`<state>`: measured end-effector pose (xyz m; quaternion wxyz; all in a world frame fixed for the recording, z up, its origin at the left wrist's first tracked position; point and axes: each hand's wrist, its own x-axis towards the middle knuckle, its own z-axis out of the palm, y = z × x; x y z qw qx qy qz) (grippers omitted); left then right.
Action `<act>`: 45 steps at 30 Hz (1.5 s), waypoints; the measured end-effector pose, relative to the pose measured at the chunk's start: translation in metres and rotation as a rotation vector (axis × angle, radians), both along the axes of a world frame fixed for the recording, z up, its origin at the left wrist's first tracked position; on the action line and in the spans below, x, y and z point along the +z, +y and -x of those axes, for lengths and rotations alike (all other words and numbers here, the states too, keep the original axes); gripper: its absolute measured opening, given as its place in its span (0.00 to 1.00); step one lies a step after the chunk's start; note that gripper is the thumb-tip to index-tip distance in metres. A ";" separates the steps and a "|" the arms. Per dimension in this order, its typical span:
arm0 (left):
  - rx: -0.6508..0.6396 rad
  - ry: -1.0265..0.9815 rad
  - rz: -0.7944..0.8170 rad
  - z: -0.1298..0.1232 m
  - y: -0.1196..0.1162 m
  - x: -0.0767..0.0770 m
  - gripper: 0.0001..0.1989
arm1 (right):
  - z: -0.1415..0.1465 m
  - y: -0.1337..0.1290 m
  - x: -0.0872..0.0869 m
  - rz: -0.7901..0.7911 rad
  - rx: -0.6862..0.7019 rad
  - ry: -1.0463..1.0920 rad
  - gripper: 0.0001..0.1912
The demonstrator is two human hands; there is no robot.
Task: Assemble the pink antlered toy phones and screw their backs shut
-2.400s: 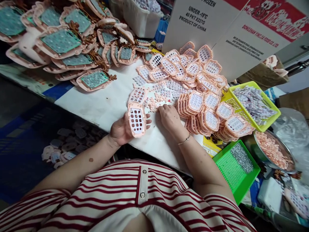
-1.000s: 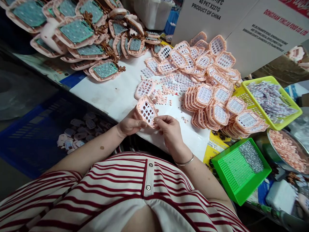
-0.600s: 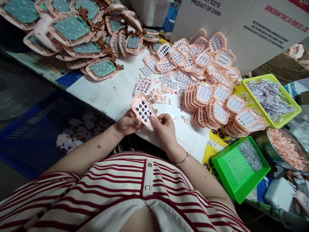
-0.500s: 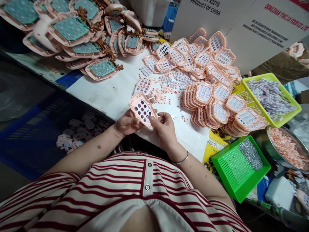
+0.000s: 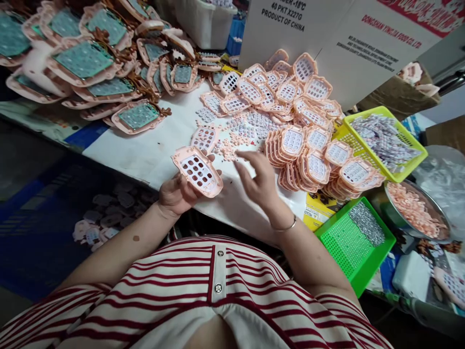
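A pink plastic shell (image 5: 198,170) with a white panel full of holes lies tilted in my left hand (image 5: 178,194), whose fingers wrap its lower edge and far side. My right hand (image 5: 257,180) hovers over the white table sheet to the right, fingers apart and holding nothing that I can see. Just beyond its fingertips lie loose small pink pieces (image 5: 229,149) and small pale button-like pieces (image 5: 259,125). Another pink shell (image 5: 205,137) rests on the table behind the held one.
Stacked pink shells (image 5: 290,145) stand at right, with a heap of more behind. Shells with green circuit boards (image 5: 83,57) pile up at left. A yellow basket (image 5: 399,169), a green basket (image 5: 337,261) with metal screws and a metal bowl (image 5: 390,194) line the right side.
My right hand has let go of the shell and moved right, its fingers spreading. The left hand keeps the shell, shifted left. The view has swung slightly.
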<state>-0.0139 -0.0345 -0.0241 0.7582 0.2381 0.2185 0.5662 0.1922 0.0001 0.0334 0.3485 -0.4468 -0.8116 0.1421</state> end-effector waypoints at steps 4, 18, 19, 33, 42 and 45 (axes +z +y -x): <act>0.077 0.020 -0.019 0.012 0.007 0.000 0.41 | 0.006 0.054 0.011 0.220 -0.069 -0.362 0.14; 0.090 0.007 0.039 0.021 0.014 -0.005 0.41 | 0.042 0.113 0.001 0.027 0.258 -0.582 0.20; 0.084 0.006 0.047 0.020 0.014 -0.003 0.42 | 0.034 0.125 0.004 0.048 0.137 -0.550 0.21; 0.069 -0.018 0.029 0.019 0.016 -0.001 0.45 | 0.028 0.175 -0.018 0.205 -0.484 -0.238 0.09; 0.046 -0.024 0.017 0.014 0.015 0.002 0.46 | 0.019 0.076 -0.002 0.714 -0.128 0.914 0.19; 0.005 -0.043 -0.002 0.006 0.014 0.004 0.46 | 0.022 0.047 -0.007 0.789 -0.087 0.963 0.20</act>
